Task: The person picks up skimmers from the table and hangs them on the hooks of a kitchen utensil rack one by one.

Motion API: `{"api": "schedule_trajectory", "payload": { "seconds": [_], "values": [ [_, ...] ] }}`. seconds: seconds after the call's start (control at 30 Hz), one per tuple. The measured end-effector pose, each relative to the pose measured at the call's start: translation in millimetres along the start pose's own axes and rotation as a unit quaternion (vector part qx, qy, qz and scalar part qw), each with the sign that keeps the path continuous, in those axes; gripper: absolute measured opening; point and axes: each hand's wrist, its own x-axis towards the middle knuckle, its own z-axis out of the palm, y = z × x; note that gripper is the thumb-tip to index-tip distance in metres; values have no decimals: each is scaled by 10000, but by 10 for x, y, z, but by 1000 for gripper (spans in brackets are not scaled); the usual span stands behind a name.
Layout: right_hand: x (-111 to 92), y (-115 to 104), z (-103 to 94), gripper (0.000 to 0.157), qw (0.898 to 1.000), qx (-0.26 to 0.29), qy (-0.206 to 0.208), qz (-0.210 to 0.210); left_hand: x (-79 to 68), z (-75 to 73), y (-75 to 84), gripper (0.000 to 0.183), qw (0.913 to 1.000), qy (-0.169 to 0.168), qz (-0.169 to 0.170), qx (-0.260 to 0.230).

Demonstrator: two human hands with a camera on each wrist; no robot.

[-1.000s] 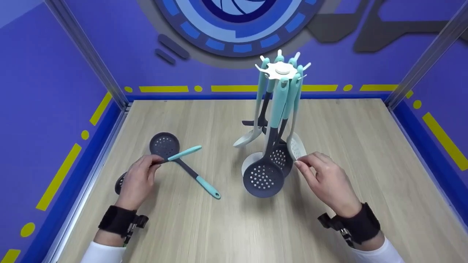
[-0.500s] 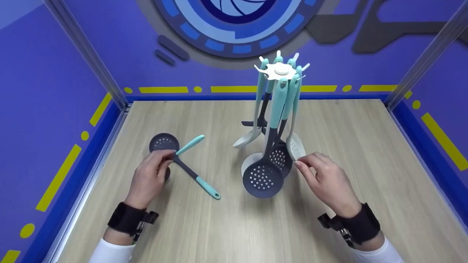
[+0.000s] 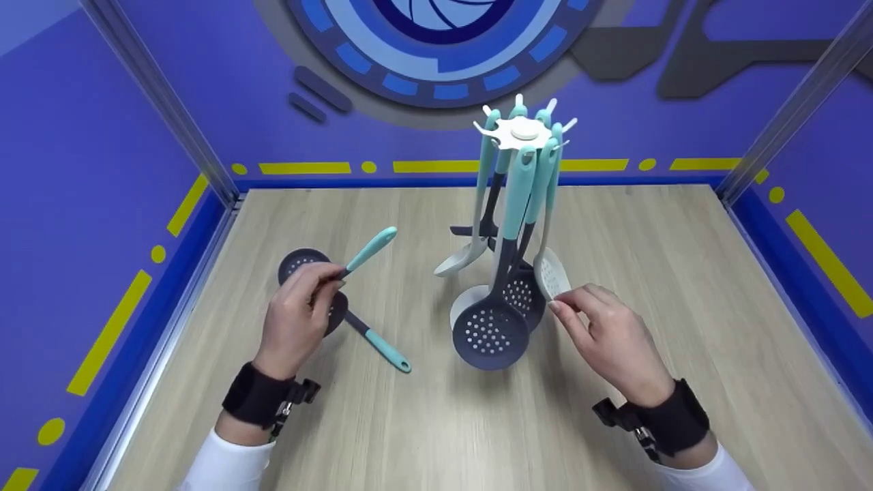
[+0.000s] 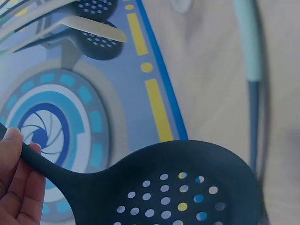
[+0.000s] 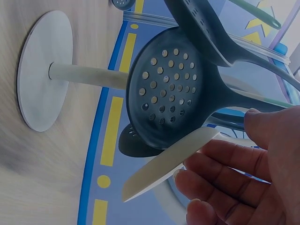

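Note:
In the head view my left hand (image 3: 297,310) pinches the dark shaft of a teal-handled skimmer (image 3: 336,314), its handle slanting up to the right. That skimmer's perforated bowl (image 4: 183,187) fills the bottom of the left wrist view. A second skimmer (image 3: 387,349) lies on the table beneath, its bowl partly covered by the hand. My right hand (image 3: 610,334) holds the edge of a white slotted spoon (image 3: 554,278), which hangs from a white utensil stand (image 3: 524,131). In the right wrist view the fingers curl against this white slotted spoon (image 5: 164,166).
Several more utensils hang round the stand, among them a front skimmer (image 3: 491,334), a dark perforated one (image 3: 522,296) behind it and a white ladle (image 3: 464,259). The stand's round base (image 5: 44,70) rests on the wooden table (image 3: 423,423). Blue walls (image 3: 409,150) enclose the table.
My left hand has moved right and away from me with the skimmer, whose handle now points more steeply upward. The right hand has stayed at the white slotted spoon.

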Motion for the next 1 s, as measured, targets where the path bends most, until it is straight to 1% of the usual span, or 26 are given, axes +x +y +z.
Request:
{"api": "schedule_trajectory", "payload": {
  "seconds": [0.13,0.23,0.33,0.6,0.83,1.0],
  "values": [
    [-1,1,2,12,10000,-9,-10,12,82,55,84,17,9993,84,61,-371],
    [-4,0,3,12,10000,5,-20,12,139,115,144,17,9971,174,99,-733],
    [-6,0,4,12,10000,10,-19,8,188,180,214,17,9946,183,111,-1016],
    [-10,-2,7,11,10000,-34,-12,11,288,339,451,17,9927,-57,25,-1203],
    [-6,-11,9,10,9999,-99,-20,52,395,481,641,17,9912,-217,239,-1282],
    [-3,-8,13,11,9999,-121,-50,46,449,563,751,16,9893,-341,189,-1404]
  ]
}}
